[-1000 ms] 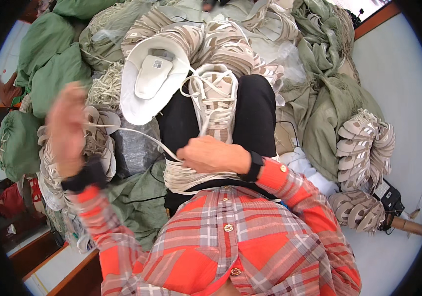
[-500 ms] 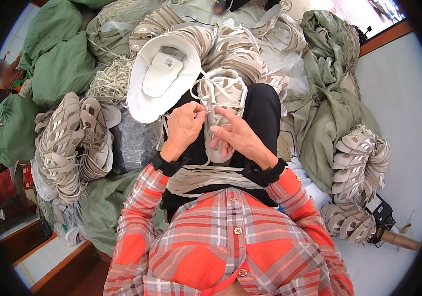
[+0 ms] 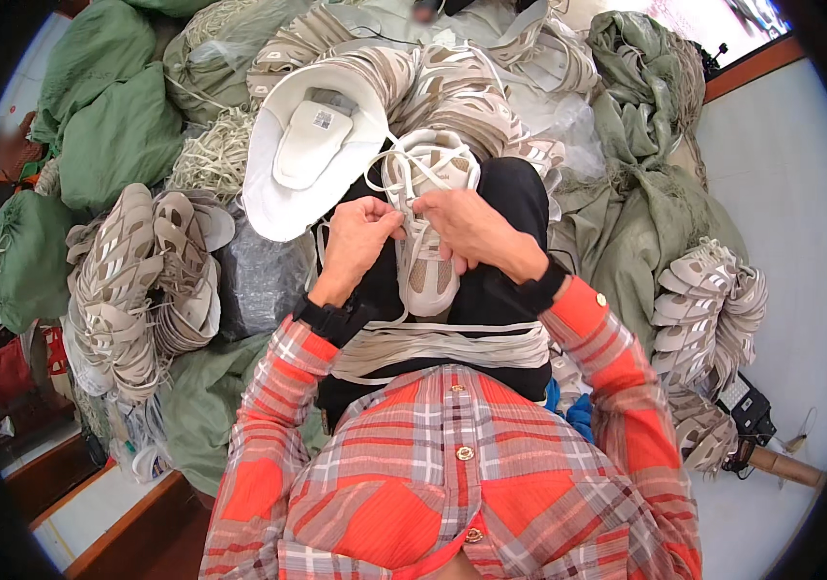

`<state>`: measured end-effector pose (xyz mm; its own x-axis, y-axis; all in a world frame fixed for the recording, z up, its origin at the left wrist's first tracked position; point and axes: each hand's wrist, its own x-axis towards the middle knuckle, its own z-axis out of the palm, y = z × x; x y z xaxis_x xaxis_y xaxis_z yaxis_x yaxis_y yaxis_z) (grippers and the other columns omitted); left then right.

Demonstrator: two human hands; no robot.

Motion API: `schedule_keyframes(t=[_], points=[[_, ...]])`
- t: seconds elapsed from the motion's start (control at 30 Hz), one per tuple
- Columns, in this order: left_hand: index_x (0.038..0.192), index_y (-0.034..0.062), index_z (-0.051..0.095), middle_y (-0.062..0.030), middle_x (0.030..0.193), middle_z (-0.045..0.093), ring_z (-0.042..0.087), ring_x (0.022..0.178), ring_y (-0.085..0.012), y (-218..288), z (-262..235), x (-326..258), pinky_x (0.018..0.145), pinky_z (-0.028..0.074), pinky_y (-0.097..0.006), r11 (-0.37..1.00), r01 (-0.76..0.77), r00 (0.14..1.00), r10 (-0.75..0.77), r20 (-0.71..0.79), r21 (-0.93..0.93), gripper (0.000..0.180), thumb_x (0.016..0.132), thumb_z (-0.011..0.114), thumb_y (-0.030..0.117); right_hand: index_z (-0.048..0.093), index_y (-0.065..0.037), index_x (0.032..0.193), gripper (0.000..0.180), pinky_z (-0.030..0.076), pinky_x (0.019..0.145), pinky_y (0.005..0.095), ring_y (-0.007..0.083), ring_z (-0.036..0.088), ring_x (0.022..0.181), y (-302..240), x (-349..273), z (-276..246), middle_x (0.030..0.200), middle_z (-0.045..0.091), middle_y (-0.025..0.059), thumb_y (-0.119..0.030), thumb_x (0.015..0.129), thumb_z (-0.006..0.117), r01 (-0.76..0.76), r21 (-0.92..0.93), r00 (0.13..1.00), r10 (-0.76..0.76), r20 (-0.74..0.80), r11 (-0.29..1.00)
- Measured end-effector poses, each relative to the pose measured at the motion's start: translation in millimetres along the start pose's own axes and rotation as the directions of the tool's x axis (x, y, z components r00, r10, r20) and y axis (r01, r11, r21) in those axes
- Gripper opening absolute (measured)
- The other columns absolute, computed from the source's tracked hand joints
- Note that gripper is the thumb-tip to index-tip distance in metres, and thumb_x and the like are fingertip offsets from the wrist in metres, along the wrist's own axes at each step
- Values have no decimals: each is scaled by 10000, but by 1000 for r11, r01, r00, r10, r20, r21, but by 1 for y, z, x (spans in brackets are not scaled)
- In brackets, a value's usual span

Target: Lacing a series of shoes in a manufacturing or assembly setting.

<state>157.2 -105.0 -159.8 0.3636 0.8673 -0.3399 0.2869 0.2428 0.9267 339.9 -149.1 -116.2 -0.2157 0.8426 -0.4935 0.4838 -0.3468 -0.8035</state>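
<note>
A beige and white shoe upper rests on my lap between my thighs, toe toward me. White shoelace crosses its throat, with a loose loop at the upper left. My left hand is closed at the upper's left edge, thumb and fingertip pinched at the lace by the eyelets. Over the upper's right side my right hand is bent, its index finger and thumb closed at the lacing near the middle; the other fingers curl underneath. Exactly what its fingertips grip is hidden.
A bundle of flat laces lies across my lap. Beyond my left hand leans a white lining piece with a pale insole shape. Stacked shoe uppers sit left, more stacked uppers right. Green sacks surround me.
My right hand has turned over, from fingers spread above the upper to fingers curled in at the lacing. My left hand stays pinched beside the eyelets. More of the toe shows.
</note>
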Motion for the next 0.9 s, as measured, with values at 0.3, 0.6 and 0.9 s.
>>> schedule_keyframes(t=[0.3,0.6,0.9], points=[[778,-14,634,-129,633,637,610,564,-225,1,10,8,589,467,-316,925,-118,993,112,36,361,105,770,614,89,513,5,835,145,468,549,481,361,621,584,26,23,24,598,594,188,-107,765,573,276,-687,789,-566,-238,672],[846,59,543,-90,807,538,526,751,-267,12,29,-26,671,382,-379,408,-533,767,602,221,741,135,809,628,157,496,-3,917,134,557,640,352,241,675,757,15,-30,-51,817,647,154,-125,912,549,307,272,890,-175,-420,912],[1001,-23,547,-43,713,582,500,517,-135,11,27,-18,500,424,-262,981,-193,973,189,131,18,150,905,513,87,562,64,1082,207,513,908,337,248,613,1035,17,3,-3,1104,607,161,-66,922,549,475,836,873,-265,-409,275]])
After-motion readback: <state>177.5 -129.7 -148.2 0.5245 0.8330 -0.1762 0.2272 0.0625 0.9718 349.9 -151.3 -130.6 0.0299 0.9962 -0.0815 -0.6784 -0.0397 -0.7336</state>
